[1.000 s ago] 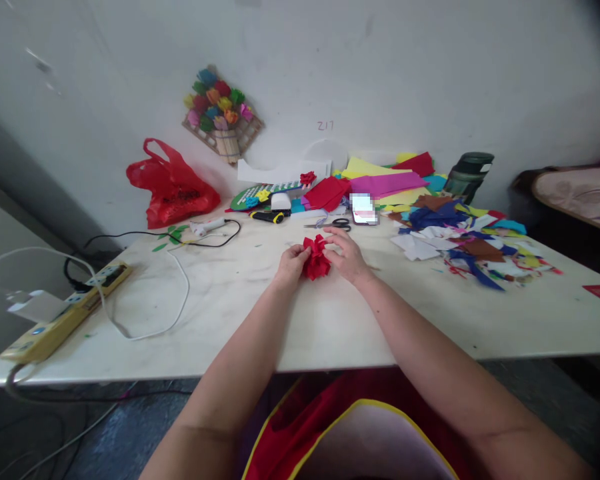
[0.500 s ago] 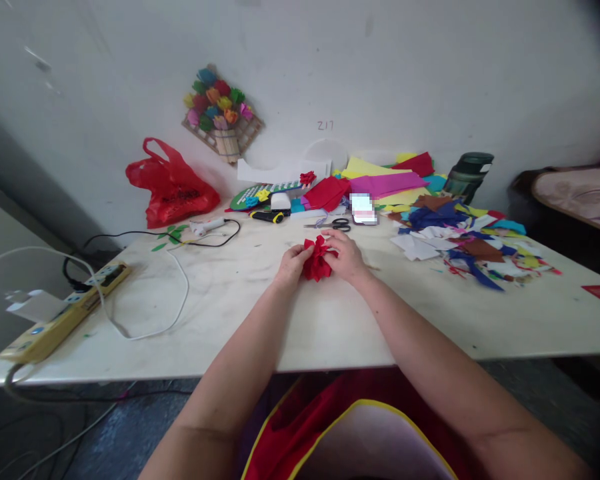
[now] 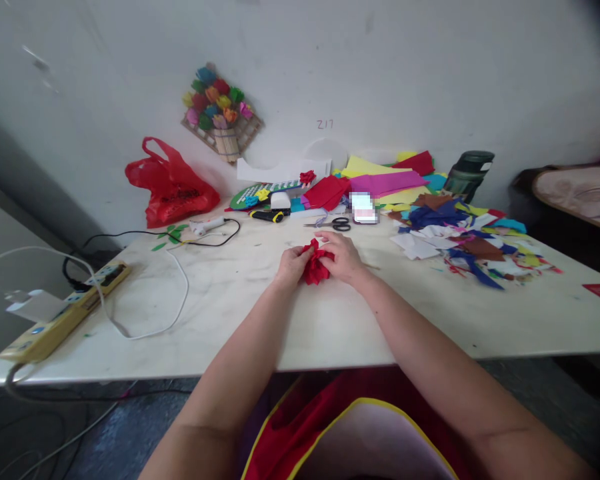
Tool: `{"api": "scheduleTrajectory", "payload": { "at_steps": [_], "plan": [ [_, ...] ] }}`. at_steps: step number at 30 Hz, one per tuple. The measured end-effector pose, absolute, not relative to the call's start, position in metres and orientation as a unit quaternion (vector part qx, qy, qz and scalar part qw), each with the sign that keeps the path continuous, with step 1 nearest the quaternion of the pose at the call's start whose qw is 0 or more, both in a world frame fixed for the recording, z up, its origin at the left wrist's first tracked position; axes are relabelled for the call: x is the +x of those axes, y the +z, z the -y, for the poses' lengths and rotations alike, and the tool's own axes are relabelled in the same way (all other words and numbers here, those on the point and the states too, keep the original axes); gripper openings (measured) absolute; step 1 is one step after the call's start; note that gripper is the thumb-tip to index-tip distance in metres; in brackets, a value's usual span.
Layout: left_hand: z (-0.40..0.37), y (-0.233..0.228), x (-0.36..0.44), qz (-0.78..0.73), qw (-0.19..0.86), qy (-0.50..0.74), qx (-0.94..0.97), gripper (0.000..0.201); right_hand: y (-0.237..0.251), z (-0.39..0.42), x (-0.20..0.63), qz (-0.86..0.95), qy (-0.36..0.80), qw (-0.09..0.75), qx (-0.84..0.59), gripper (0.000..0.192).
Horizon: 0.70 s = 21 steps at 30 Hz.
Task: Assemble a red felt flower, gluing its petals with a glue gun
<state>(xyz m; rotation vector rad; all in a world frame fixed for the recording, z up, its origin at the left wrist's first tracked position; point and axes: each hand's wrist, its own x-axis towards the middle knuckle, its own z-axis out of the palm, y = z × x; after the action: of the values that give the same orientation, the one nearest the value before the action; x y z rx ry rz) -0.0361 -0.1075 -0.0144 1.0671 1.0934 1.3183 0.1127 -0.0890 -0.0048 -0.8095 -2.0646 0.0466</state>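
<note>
Both hands [image 3: 320, 261] pinch red paper flower [image 3: 315, 265] (wall: "Z17" [image 3: 325, 124]).

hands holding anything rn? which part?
Yes. Both hands grip a crumpled red paper flower over the white table: left hand on its left edge, right hand on its right and top, fingers pressed into the petals.
</note>
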Motion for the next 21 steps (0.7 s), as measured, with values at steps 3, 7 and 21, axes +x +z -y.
{"api": "scheduleTrajectory", "payload": {
  "at_steps": [3, 7, 21],
  "plan": [
    [0.107, -0.014, -0.035, -0.458, 0.531, 0.560, 0.441, 0.039, -0.005, 0.089, 0.112, 0.832, 0.015, 0.452, -0.321, 0.010],
    [0.108, -0.010, -0.033, -0.434, 0.558, 0.578, 0.408, 0.037, -0.002, 0.092, 0.110, 0.829, 0.005, 0.473, -0.298, 0.013],
    [0.104, -0.012, -0.035, -0.469, 0.515, 0.578, 0.425, 0.038, 0.001, 0.095, 0.109, 0.852, -0.017, 0.437, -0.289, 0.012]
  ]
}}
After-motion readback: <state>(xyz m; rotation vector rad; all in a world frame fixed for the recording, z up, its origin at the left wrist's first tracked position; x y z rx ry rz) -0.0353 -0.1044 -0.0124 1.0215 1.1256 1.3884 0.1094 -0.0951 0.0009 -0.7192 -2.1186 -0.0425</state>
